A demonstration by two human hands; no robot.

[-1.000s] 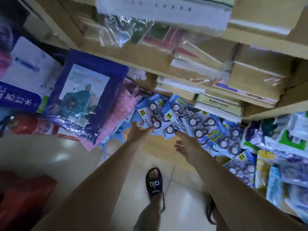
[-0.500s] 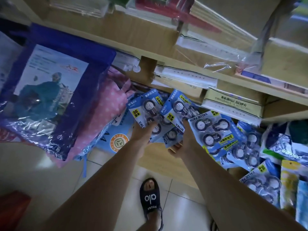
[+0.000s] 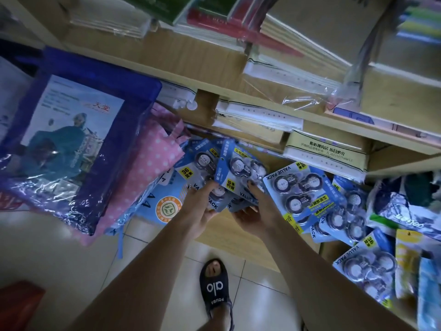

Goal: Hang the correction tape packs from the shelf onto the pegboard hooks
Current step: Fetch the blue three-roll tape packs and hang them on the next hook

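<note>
I have both bare forearms reaching forward and down from the bottom of the view, converging toward the middle. My left hand [image 3: 199,206] has its fingers curled, thumb on top, pinching something at its fingertips. My right hand [image 3: 256,211] sits just beside it, palm turned partly up, fingers curled in a grip, with dark-painted nails showing.

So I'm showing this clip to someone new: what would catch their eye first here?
Probably the two hands at centre, the left hand and right hand, each gripping blue correction tape packs at the shelf edge. More of the same packs lie spread out to the right. On the left, a big purple bag with a picture insert overlaps a pink dotted bag.
</note>
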